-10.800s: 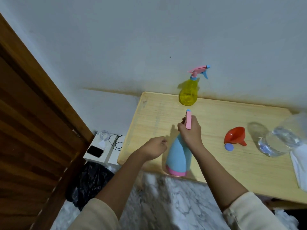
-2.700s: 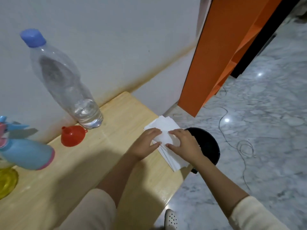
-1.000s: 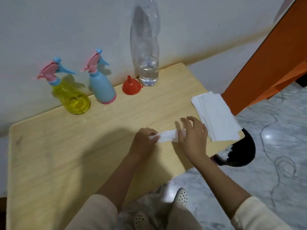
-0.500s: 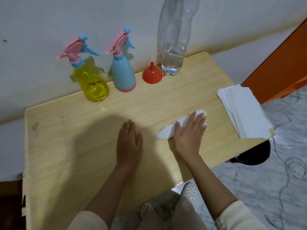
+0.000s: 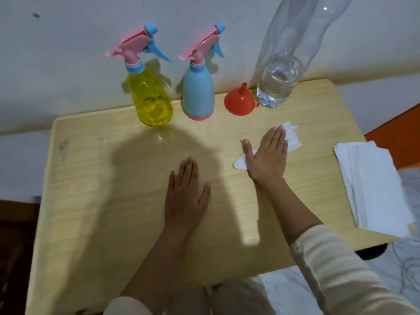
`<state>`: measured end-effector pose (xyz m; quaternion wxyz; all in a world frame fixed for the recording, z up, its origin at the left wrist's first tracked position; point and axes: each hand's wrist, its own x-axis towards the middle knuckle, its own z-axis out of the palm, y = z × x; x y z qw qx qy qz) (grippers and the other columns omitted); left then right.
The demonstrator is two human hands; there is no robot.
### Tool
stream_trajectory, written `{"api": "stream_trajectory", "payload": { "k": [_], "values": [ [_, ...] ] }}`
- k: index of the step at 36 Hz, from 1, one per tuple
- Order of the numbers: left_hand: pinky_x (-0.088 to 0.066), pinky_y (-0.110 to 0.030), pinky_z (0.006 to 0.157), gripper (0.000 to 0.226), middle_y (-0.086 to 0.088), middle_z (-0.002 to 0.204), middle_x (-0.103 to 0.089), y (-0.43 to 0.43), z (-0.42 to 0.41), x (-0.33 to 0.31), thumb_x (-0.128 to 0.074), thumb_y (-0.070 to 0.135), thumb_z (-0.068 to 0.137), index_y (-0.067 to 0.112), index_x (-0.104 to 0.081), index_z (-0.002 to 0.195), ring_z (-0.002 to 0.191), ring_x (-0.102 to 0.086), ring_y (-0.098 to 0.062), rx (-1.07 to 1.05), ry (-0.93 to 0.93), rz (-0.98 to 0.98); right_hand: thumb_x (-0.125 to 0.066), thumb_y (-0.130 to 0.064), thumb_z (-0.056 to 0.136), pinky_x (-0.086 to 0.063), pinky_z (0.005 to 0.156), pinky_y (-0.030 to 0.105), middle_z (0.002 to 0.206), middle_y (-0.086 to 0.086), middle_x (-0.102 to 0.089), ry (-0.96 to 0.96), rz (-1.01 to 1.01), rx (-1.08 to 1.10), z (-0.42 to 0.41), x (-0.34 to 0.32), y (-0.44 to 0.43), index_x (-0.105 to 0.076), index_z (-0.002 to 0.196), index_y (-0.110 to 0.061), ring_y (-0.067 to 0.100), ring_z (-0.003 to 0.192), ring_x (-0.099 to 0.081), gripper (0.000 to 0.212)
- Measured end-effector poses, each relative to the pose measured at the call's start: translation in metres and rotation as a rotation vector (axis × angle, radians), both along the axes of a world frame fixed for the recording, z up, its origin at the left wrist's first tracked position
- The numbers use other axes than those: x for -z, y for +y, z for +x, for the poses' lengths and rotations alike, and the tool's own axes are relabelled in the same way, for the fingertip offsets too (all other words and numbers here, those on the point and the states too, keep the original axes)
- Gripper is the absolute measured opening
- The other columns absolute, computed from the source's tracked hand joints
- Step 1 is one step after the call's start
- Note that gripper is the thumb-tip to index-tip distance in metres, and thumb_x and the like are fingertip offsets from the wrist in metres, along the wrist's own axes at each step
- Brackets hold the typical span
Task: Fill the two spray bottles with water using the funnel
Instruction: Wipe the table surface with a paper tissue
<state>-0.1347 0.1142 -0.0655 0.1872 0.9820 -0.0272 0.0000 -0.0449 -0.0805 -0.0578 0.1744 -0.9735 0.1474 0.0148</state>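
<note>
Along the table's (image 5: pixel 91 201) far edge stand the yellow bottle (image 5: pixel 151 103), the blue bottle (image 5: pixel 198 94), the funnel (image 5: pixel 240 102) and the water bottle (image 5: pixel 278 80): light, stiff, probably slick plastic, best gripped round the body. The left hand (image 5: pixel 185 198) lies flat and empty; the right hand (image 5: pixel 268 158) presses a tissue (image 5: pixel 292 138) flat.

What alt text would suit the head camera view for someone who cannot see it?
A person's right hand presses a white paper tissue flat on a light wooden table, the left hand resting palm-down beside it. Along the wall stand a yellow spray bottle, a blue spray bottle, an upturned red funnel and a clear water bottle.
</note>
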Motion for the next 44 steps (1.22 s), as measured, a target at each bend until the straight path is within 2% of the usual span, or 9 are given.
{"api": "stream_trajectory", "payload": {
  "k": [4,9,12,14,21,33,38,42,44],
  "values": [
    [0.006,-0.026,0.118,0.068,-0.004,0.158,-0.021,0.0,-0.001,-0.001,-0.029,0.047,0.093,0.009,-0.027,0.15,0.146,-0.01,-0.01,-0.018,0.005,-0.001,-0.025,-0.057,0.094,0.008,0.118,0.033,0.158,0.015,0.006,-0.002,-0.02,-0.215,0.019,0.001,-0.007,0.003,0.148,0.0,0.022,0.147,0.009,0.083],
    [-0.002,-0.029,0.116,0.066,-0.008,0.155,-0.031,-0.002,0.0,-0.002,-0.034,0.046,0.092,0.008,-0.035,0.146,0.144,-0.023,-0.018,-0.03,0.009,0.014,-0.028,-0.051,0.097,0.006,0.117,0.03,0.159,0.01,0.005,0.022,-0.002,-0.538,0.026,-0.004,-0.025,0.001,0.149,-0.004,0.019,0.147,0.007,0.076],
    [-0.007,-0.031,0.116,0.064,-0.009,0.153,-0.033,-0.003,-0.001,-0.002,-0.035,0.045,0.093,0.007,-0.038,0.145,0.143,-0.027,-0.02,-0.043,0.023,0.022,-0.031,-0.048,0.097,0.001,0.119,0.036,0.159,0.013,0.0,0.006,0.071,-0.388,0.033,-0.007,-0.031,-0.003,0.149,-0.003,0.022,0.147,0.003,0.074],
    [-0.008,-0.031,0.115,0.063,-0.009,0.153,-0.035,-0.004,-0.002,-0.003,-0.036,0.044,0.093,0.008,-0.039,0.144,0.143,-0.028,-0.019,-0.049,0.032,0.016,-0.03,-0.046,0.098,0.001,0.118,0.038,0.159,0.012,-0.001,0.01,0.021,-0.335,0.034,-0.005,-0.023,-0.004,0.149,-0.003,0.022,0.147,0.002,0.071],
    [-0.006,-0.031,0.115,0.062,-0.009,0.152,-0.035,0.008,-0.017,-0.004,-0.035,0.044,0.093,0.007,-0.039,0.144,0.143,-0.026,-0.017,-0.048,0.042,0.002,-0.023,-0.048,0.094,-0.004,0.118,0.036,0.158,0.01,-0.014,-0.067,0.005,-0.386,0.002,0.0,0.026,-0.015,0.149,-0.006,0.021,0.147,-0.008,0.07],
    [-0.011,-0.038,0.114,0.062,-0.013,0.15,-0.038,0.15,-0.059,-0.002,-0.037,0.041,0.091,0.004,-0.042,0.141,0.141,-0.021,-0.017,-0.04,0.005,0.016,-0.031,-0.035,0.095,-0.016,0.115,0.041,0.155,0.015,-0.024,-0.118,0.07,0.007,-0.065,-0.002,0.137,-0.024,0.145,0.0,0.029,0.143,-0.021,0.062],
    [-0.002,-0.034,0.118,0.066,-0.012,0.155,-0.024,0.211,-0.07,0.001,-0.031,0.043,0.094,0.002,-0.031,0.146,0.145,-0.01,-0.014,-0.118,-0.007,0.003,-0.035,-0.03,0.097,-0.014,0.115,0.04,0.155,0.015,-0.022,-0.124,0.087,0.066,-0.07,-0.002,0.203,-0.023,0.145,0.001,0.03,0.143,-0.021,0.059],
    [0.007,-0.027,0.118,0.072,-0.003,0.158,-0.004,0.24,-0.072,0.001,-0.022,0.05,0.094,0.006,-0.013,0.15,0.147,-0.001,-0.015,-0.21,0.005,-0.021,-0.034,-0.03,0.098,-0.01,0.115,0.036,0.157,0.011,-0.019,-0.103,0.144,-0.033,-0.066,-0.004,0.266,-0.019,0.148,-0.003,0.025,0.144,-0.016,0.058],
    [0.008,-0.026,0.118,0.074,-0.004,0.159,-0.002,0.242,-0.073,0.0,-0.021,0.051,0.093,0.006,-0.011,0.151,0.147,0.001,-0.015,-0.221,0.02,-0.02,-0.034,-0.03,0.098,-0.009,0.115,0.035,0.157,0.01,-0.019,-0.095,0.167,-0.11,-0.059,-0.007,0.295,-0.019,0.148,-0.003,0.024,0.144,-0.016,0.058]
  ]
}}
